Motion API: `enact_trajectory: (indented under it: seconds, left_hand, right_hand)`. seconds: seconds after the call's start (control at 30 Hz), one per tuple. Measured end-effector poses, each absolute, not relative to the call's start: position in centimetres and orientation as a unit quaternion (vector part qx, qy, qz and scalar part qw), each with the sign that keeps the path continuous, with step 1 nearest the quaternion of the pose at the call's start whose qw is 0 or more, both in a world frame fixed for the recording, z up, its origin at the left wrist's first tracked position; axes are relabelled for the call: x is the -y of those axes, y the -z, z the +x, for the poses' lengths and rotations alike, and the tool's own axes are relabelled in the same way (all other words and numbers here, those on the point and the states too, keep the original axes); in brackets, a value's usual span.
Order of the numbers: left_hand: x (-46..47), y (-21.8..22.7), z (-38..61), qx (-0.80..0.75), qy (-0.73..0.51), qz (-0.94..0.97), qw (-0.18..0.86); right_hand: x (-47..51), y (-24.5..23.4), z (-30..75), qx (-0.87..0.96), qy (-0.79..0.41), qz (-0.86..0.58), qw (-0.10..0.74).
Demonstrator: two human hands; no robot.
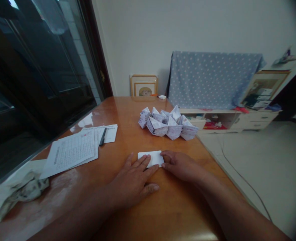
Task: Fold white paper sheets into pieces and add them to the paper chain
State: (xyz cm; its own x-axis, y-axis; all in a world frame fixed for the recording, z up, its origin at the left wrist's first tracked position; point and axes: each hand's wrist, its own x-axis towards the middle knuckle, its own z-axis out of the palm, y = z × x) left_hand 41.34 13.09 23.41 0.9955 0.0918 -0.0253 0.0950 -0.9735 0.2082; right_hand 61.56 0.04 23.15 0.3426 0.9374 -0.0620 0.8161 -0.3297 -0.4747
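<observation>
A small folded sheet of white paper (pixel 153 158) lies flat on the wooden table, its long side running left to right. My left hand (pixel 135 179) rests spread over its left part, fingertips pressing on the paper and thumb out on the wood. At the right end, my right hand (pixel 178 164) has curled fingers and pinches the paper's edge between thumb and forefinger. Beyond both hands stands a cluster of folded paper pieces (pixel 173 127), made of printed sheets nested in stacks with pointed tops.
Printed sheets (pixel 72 150) lie to the left with a black pen (pixel 103 136) on them. A crumpled cloth (pixel 28 189) is at the near left. A small white box (pixel 162 97) sits at the far end of the wooden table (pixel 128 117). The floor lies beyond its right edge.
</observation>
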Motion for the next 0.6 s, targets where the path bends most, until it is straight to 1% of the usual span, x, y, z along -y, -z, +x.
enact_trajectory:
  seconds: [0.2, 0.37, 0.6]
  left_hand:
    - [-13.1, -23.2, 41.4, -0.043, -0.009, 0.995, 0.090]
    - [-12.8, -23.1, 41.6, -0.043, -0.025, 0.996, 0.068]
    - [-12.5, -22.7, 41.8, -0.033, -0.063, 0.997, 0.025]
  right_hand:
    - [0.1, -23.2, 62.1, 0.559, -0.194, -0.770, 0.237]
    - [-0.1, -22.5, 62.0, 0.523, -0.173, -0.808, 0.211]
    - [-0.3, -22.3, 61.6, 0.548, -0.148, -0.799, 0.199]
